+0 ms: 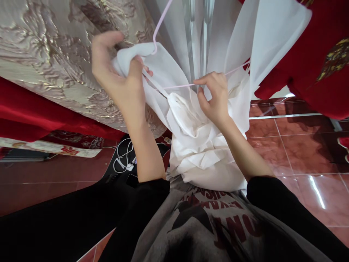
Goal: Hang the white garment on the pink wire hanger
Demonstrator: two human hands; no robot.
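Note:
A sheer white cloth (174,69) hangs in front of me, and more of it lies bunched in my lap. My left hand (124,72) is closed on a gathered edge of it at upper left, the thumb pressed on the fabric and some fingers hidden behind it. A thin, bent pink bar (163,18), which looks like part of a wire hanger, meets the cloth beside that hand. Its lower length crosses to my right hand (214,92), whose curled fingers are closed around it. The bar continues to the right behind the sheer fabric.
Textured beige-gold fabric (49,47) hangs at left above red cloth (40,112). Red fabric with a gold motif (308,65) hangs at right. White earphones (127,162) and a dark phone (132,180) lie on a black surface by my left forearm. Red tiles (297,149) cover the floor.

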